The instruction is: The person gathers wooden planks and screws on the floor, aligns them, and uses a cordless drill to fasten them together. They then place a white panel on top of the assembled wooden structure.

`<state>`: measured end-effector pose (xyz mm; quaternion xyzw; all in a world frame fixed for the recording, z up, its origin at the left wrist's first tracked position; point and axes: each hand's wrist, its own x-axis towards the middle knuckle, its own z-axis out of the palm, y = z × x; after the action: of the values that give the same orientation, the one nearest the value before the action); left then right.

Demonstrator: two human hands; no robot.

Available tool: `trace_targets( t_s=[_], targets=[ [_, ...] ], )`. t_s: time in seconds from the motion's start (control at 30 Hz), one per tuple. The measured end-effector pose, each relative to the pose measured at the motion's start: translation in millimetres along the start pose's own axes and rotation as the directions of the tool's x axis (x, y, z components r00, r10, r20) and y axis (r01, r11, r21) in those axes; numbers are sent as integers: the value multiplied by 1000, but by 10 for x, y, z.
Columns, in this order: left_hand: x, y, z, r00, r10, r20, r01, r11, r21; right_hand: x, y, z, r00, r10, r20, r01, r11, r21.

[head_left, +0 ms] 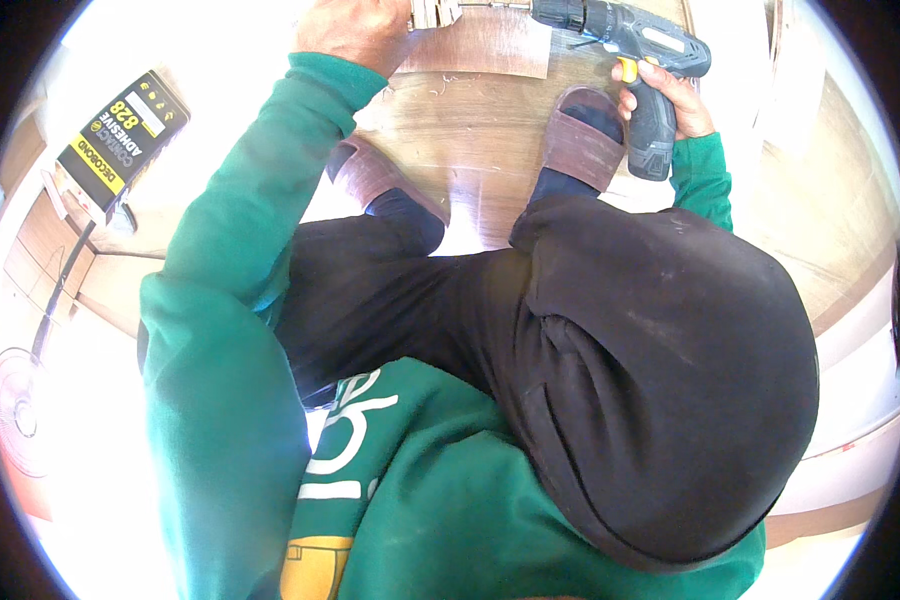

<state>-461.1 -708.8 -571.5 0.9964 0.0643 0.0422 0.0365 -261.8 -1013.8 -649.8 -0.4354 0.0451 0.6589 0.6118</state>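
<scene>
The right hand had its fingers wrapped around a cordless drill beside a slide sandal; the left hand's fingers couldn't be judged. Leftward sat a yellow-and-black printed container.

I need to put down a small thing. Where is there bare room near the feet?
The wooden surface between the slippers, below the thin sheet, is mostly bare. Crowded at the top: left hand, and right hand holding the cordless drill.
</scene>
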Motion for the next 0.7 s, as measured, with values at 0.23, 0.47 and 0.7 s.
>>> trace_targets(
  t_s=[0.23,0.47,0.7],
  targets=[
    [-21,15,14,1000,-13,-4,13,1000,-12,-25,-31,91,1000,19,-19,-19,1000,25],
    [-9,-29,27,999,3,48,-3,1000,-12,-4,-82,69,998,46,-35,-47,999,-22],
    [51,39,-12,1000,-17,-16,16,1000,-24,-11,-130,175,1000,21,-9,-21,1000,12]
  ],
)
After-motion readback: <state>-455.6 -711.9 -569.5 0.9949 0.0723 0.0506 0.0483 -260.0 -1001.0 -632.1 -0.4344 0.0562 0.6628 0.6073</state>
